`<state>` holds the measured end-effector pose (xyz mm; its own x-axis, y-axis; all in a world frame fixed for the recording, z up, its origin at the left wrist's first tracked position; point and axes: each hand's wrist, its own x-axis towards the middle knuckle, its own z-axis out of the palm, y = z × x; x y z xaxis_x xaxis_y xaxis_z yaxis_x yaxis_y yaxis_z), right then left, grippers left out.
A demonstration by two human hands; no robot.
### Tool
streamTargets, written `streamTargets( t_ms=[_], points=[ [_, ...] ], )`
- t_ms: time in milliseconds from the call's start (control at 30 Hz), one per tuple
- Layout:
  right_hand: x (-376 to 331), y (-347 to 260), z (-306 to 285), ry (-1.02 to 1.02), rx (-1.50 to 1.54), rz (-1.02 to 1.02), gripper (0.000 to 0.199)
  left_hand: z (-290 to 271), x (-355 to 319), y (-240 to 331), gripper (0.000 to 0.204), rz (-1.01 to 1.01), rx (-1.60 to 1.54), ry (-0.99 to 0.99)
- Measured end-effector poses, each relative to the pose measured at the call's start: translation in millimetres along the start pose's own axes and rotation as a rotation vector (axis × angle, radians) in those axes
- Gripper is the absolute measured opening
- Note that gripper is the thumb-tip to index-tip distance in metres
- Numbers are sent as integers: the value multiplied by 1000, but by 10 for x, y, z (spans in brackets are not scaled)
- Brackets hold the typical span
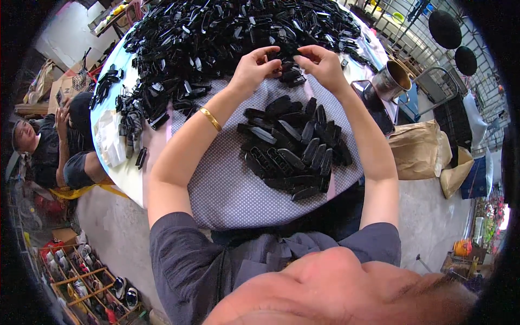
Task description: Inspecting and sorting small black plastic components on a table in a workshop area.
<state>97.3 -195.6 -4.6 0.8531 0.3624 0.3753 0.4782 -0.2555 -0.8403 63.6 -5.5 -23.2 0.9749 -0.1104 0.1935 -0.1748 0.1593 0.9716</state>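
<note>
Over the near edge of a big heap of black plastic pieces [216, 32], my hands face each other a short way apart. My left hand [254, 69], below a gold bangle [210, 119], is closed, thumb and fingers pinching a dark piece. My right hand [324, 66] pinches too, its thumb and forefinger at the right end of what looks like a black plastic piece [287, 53]. Its outline merges with the dark heap behind. Closer to me, a smaller pile of long, rounded black pieces [292, 146] lies on the dotted grey cloth [222, 189]; a few show hollow, ribbed undersides.
The round table carries the heap and a crumpled white plastic bag [110, 138] at its left. A metal pot [391, 81] stands near the right rim, above brown paper bags [417, 149]. Another person [59, 141] sits at the left. A shoe rack [86, 284] stands lower left.
</note>
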Motion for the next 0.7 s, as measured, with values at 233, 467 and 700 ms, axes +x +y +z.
streamTargets(
  t_ms=[233, 467, 700],
  points=[
    [-45, -68, 65, -15, -106, -181, 25, -68, 14, 67, 47, -73, -22, -90],
    [-68, 11, 153, -239, 19, -235, 24, -48, -32, 287, 25, -330, 32, -118],
    [-53, 28, 161, -65, 194, -1, 25, -103, -17, 185, 30, -217, -372, -198]
  ],
)
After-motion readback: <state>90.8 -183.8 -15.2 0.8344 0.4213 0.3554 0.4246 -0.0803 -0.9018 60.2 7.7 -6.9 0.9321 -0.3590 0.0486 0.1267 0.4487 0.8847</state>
